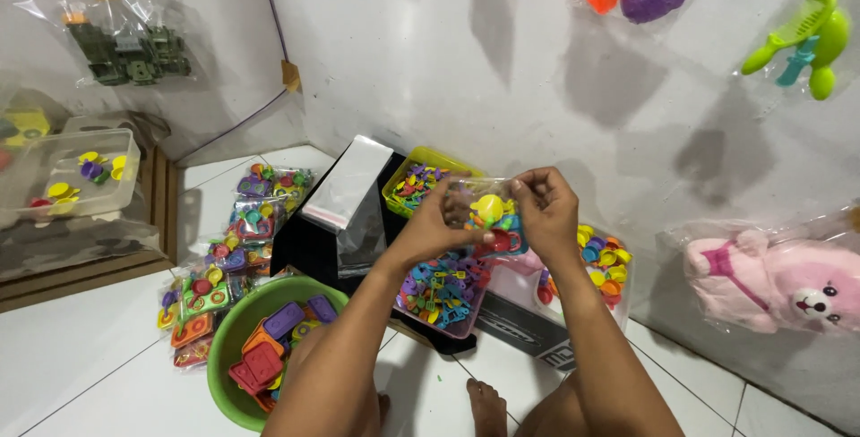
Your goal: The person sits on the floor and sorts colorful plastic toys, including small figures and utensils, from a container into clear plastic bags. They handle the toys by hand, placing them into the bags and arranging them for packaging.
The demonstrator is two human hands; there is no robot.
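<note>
From here I cannot see the fingertips of my left hand or right hand; they curl behind the small clear plastic bag of bright toy pieces, and what lies in it besides a yellow round piece is too jumbled to tell. My forearms cover part of the clear tray of small purple and blue plastic pieces and the near rim of the round green plastic bowl. The bottom edge cuts off that bowl and my bare foot. The pink plush toy in clear wrap runs off the right edge. The clear box on the left is blurred, its small pieces unclear.
</note>
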